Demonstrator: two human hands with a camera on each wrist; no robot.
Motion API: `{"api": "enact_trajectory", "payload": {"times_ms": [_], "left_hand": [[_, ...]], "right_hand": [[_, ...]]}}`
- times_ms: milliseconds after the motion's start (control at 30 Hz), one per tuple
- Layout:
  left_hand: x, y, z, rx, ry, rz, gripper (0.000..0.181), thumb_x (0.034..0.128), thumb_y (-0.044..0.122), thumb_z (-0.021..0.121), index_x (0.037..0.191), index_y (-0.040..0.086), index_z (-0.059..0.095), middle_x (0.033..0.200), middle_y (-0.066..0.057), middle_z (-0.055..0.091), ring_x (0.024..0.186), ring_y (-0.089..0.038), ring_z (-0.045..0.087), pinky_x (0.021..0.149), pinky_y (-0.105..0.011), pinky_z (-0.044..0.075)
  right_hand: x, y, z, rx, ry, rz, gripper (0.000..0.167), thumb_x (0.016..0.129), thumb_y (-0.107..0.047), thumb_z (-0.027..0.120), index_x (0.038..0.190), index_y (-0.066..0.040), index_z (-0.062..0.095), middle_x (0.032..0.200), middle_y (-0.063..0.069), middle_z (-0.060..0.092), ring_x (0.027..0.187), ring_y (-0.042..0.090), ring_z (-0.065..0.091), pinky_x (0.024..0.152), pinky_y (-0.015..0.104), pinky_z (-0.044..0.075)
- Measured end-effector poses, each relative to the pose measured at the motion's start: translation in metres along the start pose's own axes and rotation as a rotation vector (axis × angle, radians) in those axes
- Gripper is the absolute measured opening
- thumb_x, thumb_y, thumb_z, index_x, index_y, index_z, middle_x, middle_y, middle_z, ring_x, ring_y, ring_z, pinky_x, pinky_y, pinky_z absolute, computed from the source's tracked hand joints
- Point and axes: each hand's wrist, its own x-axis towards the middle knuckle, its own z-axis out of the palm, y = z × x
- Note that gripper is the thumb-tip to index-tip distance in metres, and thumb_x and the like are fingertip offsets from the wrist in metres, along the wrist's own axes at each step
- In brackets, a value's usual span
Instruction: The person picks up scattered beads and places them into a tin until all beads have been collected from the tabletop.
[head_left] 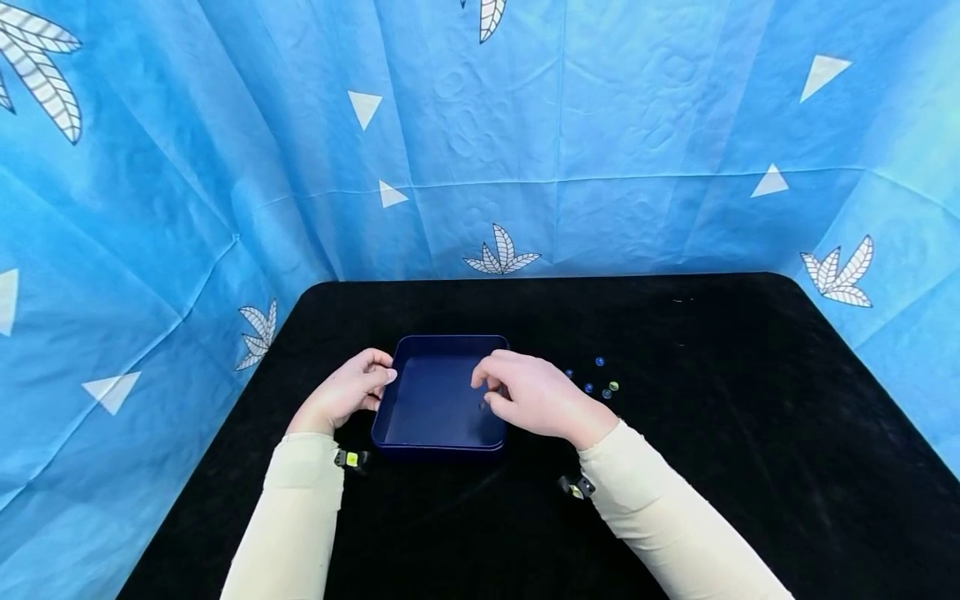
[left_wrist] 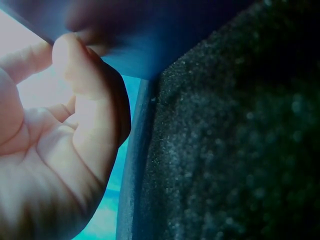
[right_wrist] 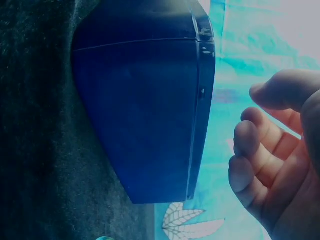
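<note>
A dark blue square tray (head_left: 442,400) rests on the black cloth. My left hand (head_left: 341,393) grips its left wall, thumb at the rim; the left wrist view has this hand (left_wrist: 75,130) against the blurred blue wall (left_wrist: 155,35). Over the tray's right part hovers my right hand (head_left: 536,396), fingers bent and thumb apart. A faint small spot shows under its thumb; I cannot tell what it is. In the right wrist view the hand (right_wrist: 275,150) holds nothing visible, apart from the tray's outer wall (right_wrist: 140,115). Right of the tray lie several blue beads (head_left: 600,362) and a green one (head_left: 614,386).
Black cloth (head_left: 712,433) covers the table around the tray. Blue curtains (head_left: 600,125) with leaf and triangle prints stand behind and on both sides. A small dark wrist device (head_left: 352,460) is on the left wrist, another (head_left: 577,487) on the right.
</note>
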Motion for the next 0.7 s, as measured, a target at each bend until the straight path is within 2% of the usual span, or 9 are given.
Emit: {"api": "enact_trajectory", "payload": {"times_ms": [200, 400, 700], "left_hand": [[0.001, -0.002, 0.001, 0.005, -0.006, 0.007, 0.033, 0.1043, 0.018, 0.055, 0.129, -0.001, 0.042, 0.094, -0.009, 0.057, 0.074, -0.02, 0.056, 0.062, -0.033, 0.054], [0.001, 0.0, 0.002, 0.006, 0.006, 0.001, 0.035, 0.103, 0.017, 0.057, 0.128, -0.003, 0.042, 0.097, -0.016, 0.057, 0.075, -0.021, 0.056, 0.063, -0.033, 0.054], [-0.001, 0.005, 0.002, 0.009, 0.0, -0.016, 0.03, 0.104, 0.011, 0.052, 0.127, -0.005, 0.041, 0.102, -0.024, 0.055, 0.077, -0.026, 0.057, 0.063, -0.033, 0.054]], "right_hand": [[-0.002, 0.002, -0.002, -0.017, 0.002, 0.02, 0.019, 0.095, -0.017, 0.065, 0.113, -0.022, 0.067, 0.094, -0.012, 0.055, 0.072, 0.005, 0.051, 0.071, 0.028, 0.048], [-0.003, 0.01, -0.007, -0.014, 0.02, 0.04, 0.018, 0.095, -0.018, 0.067, 0.112, -0.022, 0.067, 0.093, -0.012, 0.055, 0.072, 0.006, 0.051, 0.073, 0.028, 0.048], [-0.005, 0.02, -0.015, 0.002, 0.029, 0.054, 0.017, 0.095, -0.017, 0.068, 0.111, -0.021, 0.067, 0.092, -0.012, 0.056, 0.074, 0.007, 0.053, 0.074, 0.029, 0.049]]}}
